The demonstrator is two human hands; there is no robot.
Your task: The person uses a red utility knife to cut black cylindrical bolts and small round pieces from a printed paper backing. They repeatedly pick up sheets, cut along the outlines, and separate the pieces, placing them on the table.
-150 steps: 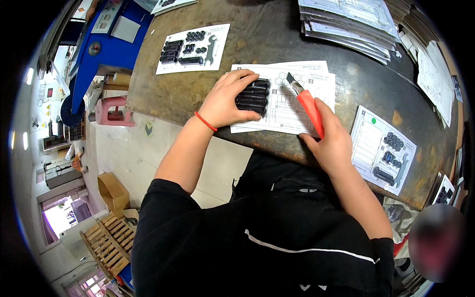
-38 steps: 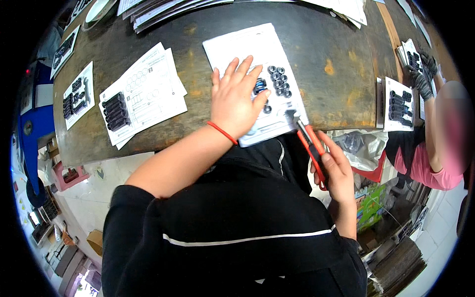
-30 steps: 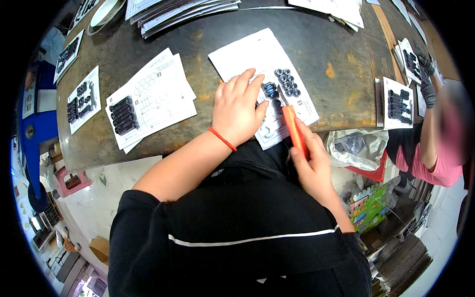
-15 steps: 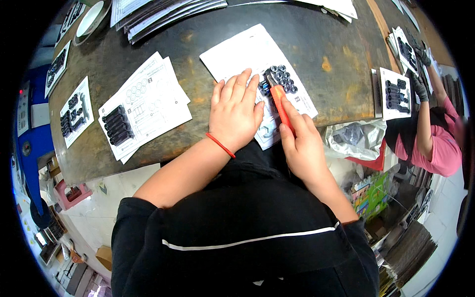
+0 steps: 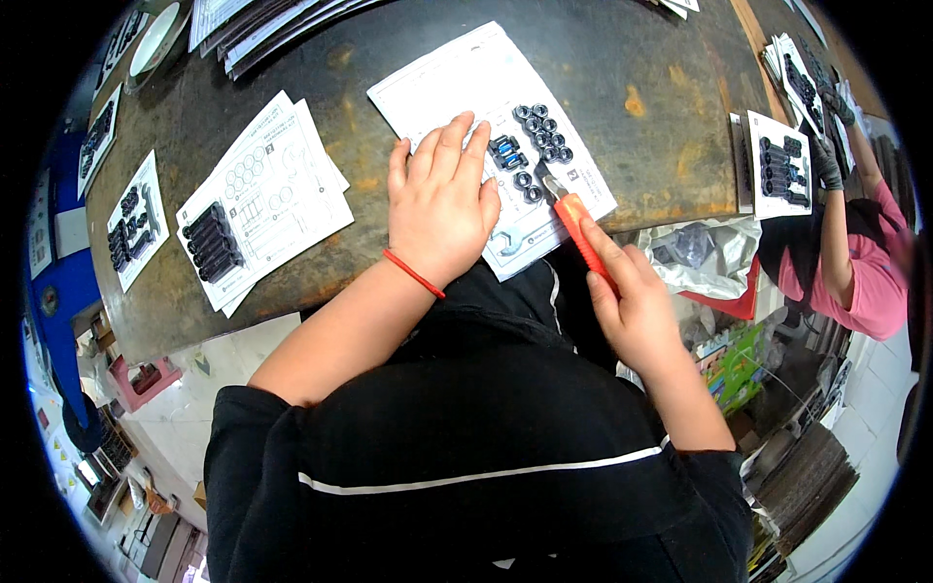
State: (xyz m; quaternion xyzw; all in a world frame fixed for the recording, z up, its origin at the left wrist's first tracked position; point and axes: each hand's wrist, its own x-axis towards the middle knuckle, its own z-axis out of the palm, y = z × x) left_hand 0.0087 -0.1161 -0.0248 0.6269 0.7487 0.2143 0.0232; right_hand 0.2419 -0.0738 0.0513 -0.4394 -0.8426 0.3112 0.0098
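Note:
My left hand (image 5: 442,199) lies flat, fingers stretched out, on the left part of a white printed card (image 5: 462,73). In my right hand (image 5: 637,306) is a utility knife (image 5: 581,233) with an orange-red handle; its blade points up and left over the card's right side. By the blade, a cluster of round black nuts (image 5: 544,131) sits on the card, with short black-and-blue parts (image 5: 506,153) between them and my left fingers. Two more round black pieces (image 5: 528,187) are just left of the blade. Lower down shows a pale blue wrench-shaped piece (image 5: 505,240).
Printed cards with black bolt-like parts (image 5: 212,241) lie to the left, near another loaded card (image 5: 136,222). A paper stack (image 5: 262,29) is at the back. On the right, a co-worker's gloved hand (image 5: 826,163) is beside a loaded card (image 5: 780,199). A plastic bag (image 5: 700,257) hangs below the table edge.
The knife has drawn back toward the lower right, uncovering more of the black parts. My left hand stays flat on the card. The whole view has shifted slightly.

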